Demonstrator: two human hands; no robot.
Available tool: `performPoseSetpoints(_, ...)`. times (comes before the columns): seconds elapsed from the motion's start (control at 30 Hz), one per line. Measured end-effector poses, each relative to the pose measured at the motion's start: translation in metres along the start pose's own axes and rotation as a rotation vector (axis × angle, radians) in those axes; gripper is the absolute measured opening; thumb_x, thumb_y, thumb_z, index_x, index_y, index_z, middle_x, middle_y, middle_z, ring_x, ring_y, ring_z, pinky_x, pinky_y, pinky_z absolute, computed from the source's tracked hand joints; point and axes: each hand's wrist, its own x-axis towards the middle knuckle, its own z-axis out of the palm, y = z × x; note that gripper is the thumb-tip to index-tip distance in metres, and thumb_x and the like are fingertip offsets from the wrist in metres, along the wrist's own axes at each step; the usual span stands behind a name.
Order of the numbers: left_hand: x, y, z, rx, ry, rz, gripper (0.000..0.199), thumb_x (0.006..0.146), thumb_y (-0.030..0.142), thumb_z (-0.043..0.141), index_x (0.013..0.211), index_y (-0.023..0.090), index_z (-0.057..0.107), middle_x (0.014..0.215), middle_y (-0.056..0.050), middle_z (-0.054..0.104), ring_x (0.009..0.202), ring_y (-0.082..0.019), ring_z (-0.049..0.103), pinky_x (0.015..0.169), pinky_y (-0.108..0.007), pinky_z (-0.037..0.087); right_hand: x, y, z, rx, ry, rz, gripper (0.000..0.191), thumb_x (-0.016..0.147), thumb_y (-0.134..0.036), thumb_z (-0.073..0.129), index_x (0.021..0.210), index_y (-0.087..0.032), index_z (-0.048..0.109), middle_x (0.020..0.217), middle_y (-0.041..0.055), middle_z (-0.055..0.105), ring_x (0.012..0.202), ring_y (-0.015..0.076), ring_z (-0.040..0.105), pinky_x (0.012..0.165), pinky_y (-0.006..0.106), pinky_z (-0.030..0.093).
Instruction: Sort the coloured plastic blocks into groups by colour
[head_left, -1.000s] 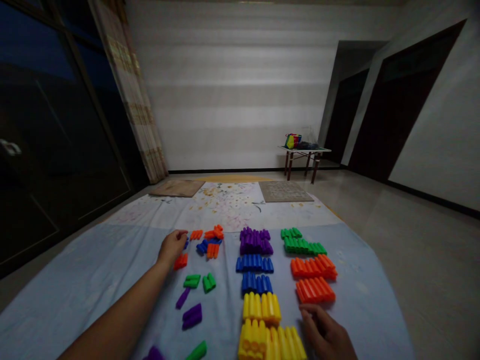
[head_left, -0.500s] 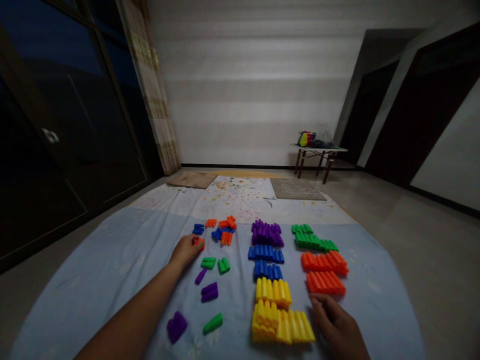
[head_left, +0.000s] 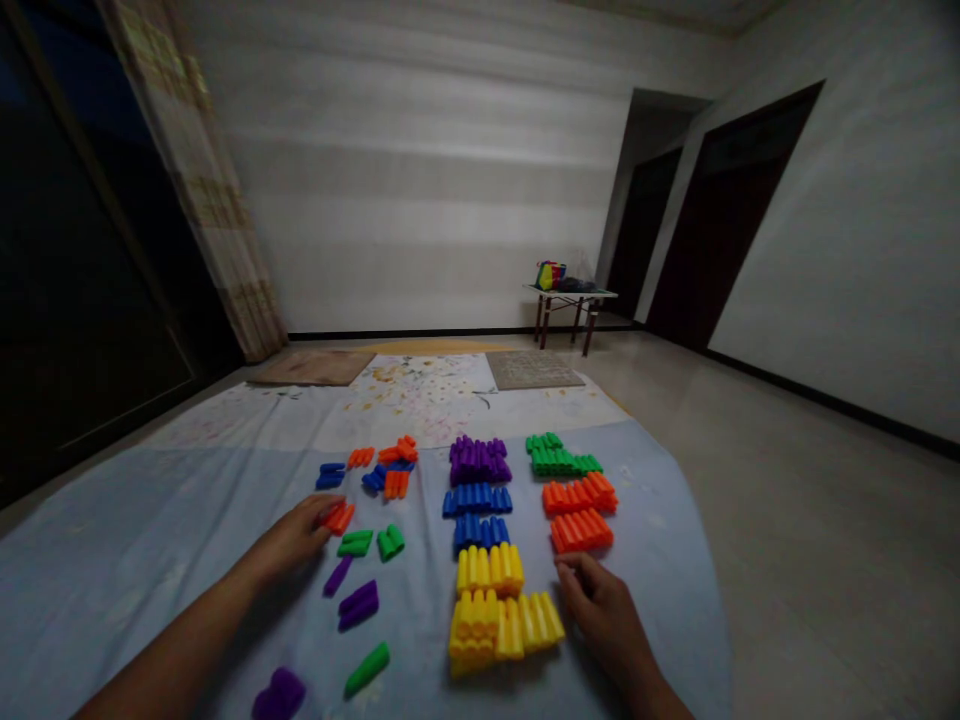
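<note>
My left hand is closed at the fingertips on a small cluster of orange plastic pegs, low over the cloth. Just in front of it lie blue pegs. Beside the hand are green pegs and a single purple peg. My right hand rests on the cloth with its fingers curled, and nothing shows in them. Its fingertips are close to the lower row of orange pegs, right of the yellow pegs.
Rows of purple, blue and green pegs stand sorted in the middle and right. Loose orange and blue pegs lie at the left. Two flat boards lie at the far edge. A small table stands beyond.
The camera view has turned to the right, so everything sits further left. My left hand has drawn slightly nearer with the orange pegs, which show more. My right hand stays by the orange row.
</note>
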Motion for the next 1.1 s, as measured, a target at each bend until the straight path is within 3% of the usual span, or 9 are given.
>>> performPoseSetpoints(0.1,0.004,0.006,-0.002,0.022,-0.082,0.013,0.04,0.051,0.037,0.06,0.089,0.024,0.067,0.105,-0.005,0.067,0.1,-0.028,0.058,0.091,-0.036,0.043,0.001,0.001,0.002,-0.006,0.023,-0.014,0.031,0.082,-0.039,0.048,0.083,-0.015,0.068,0.067,0.0033,0.066,0.059,0.0156,0.057,0.055,0.023,0.043)
performPoseSetpoints(0.23,0.003,0.012,-0.005,0.068,-0.126,-0.009,0.045,0.053,0.043,0.06,0.092,0.021,0.063,0.098,-0.007,0.067,0.087,-0.026,0.062,0.08,-0.036,0.048,0.002,0.005,0.004,0.001,0.022,-0.007,0.03,0.082,-0.038,0.048,0.083,-0.015,0.067,0.066,0.0033,0.065,0.058,0.0158,0.056,0.054,0.024,0.041)
performPoseSetpoints(0.43,0.008,0.0,-0.007,0.069,-0.146,-0.02,0.051,0.05,0.048,0.064,0.092,0.019,0.06,0.096,-0.008,0.067,0.08,-0.025,0.062,0.073,-0.036,0.049,0.002,0.006,0.006,0.021,0.011,0.012,0.028,0.082,-0.038,0.047,0.083,-0.017,0.066,0.062,0.0016,0.062,0.055,0.0153,0.054,0.052,0.024,0.038)
performPoseSetpoints(0.5,0.011,0.007,-0.008,0.087,-0.103,-0.043,0.06,0.048,0.049,0.065,0.097,0.016,0.059,0.095,-0.01,0.066,0.078,-0.026,0.062,0.072,-0.037,0.05,0.003,0.006,0.006,0.028,0.011,0.019,0.028,0.082,-0.038,0.047,0.083,-0.017,0.065,0.061,0.0009,0.06,0.054,0.0151,0.052,0.052,0.024,0.037)
performPoseSetpoints(0.57,0.011,0.029,-0.008,0.092,-0.039,-0.02,0.068,0.05,0.053,0.064,0.105,0.014,0.057,0.096,-0.011,0.065,0.079,-0.026,0.061,0.073,-0.037,0.05,0.003,0.007,0.004,0.042,0.038,0.025,0.029,0.083,-0.04,0.047,0.084,-0.017,0.065,0.061,0.0006,0.059,0.055,0.0148,0.052,0.053,0.024,0.037)
performPoseSetpoints(0.67,0.007,0.085,0.003,0.083,-0.048,0.101,0.064,0.058,0.057,0.06,0.108,0.017,0.057,0.1,-0.008,0.064,0.087,-0.024,0.061,0.077,-0.035,0.049,0.005,0.007,0.0,0.094,0.156,0.053,0.031,0.082,-0.042,0.048,0.085,-0.016,0.064,0.064,0.0003,0.058,0.057,0.0142,0.051,0.056,0.024,0.039)
performPoseSetpoints(0.77,0.001,0.149,0.028,0.069,-0.146,0.27,0.053,0.065,0.052,0.058,0.106,0.019,0.058,0.104,-0.007,0.062,0.091,-0.022,0.059,0.08,-0.033,0.047,0.006,0.008,-0.005,0.185,0.279,0.12,0.035,0.081,-0.047,0.049,0.088,-0.015,0.062,0.059,-0.0025,0.052,0.053,0.013,0.047,0.053,0.023,0.038)
performPoseSetpoints(0.87,-0.001,0.197,0.062,0.075,-0.221,0.338,0.049,0.068,0.047,0.058,0.109,0.019,0.057,0.105,-0.006,0.061,0.092,-0.021,0.058,0.079,-0.032,0.046,0.009,0.008,-0.009,0.264,0.367,0.147,0.036,0.081,-0.049,0.048,0.086,-0.015,0.06,0.055,-0.0047,0.048,0.051,0.0123,0.046,0.05,0.023,0.037)
performPoseSetpoints(1.1,0.018,0.26,0.133,0.178,-0.27,0.453,0.042,0.069,0.036,0.059,0.106,0.016,0.059,0.101,-0.007,0.061,0.089,-0.019,0.058,0.076,-0.027,0.044,0.014,0.007,-0.013,0.315,0.486,0.166,0.037,0.082,-0.051,0.045,0.07,-0.017,0.054,0.051,-0.0063,0.042,0.049,0.011,0.041,0.05,0.021,0.035)
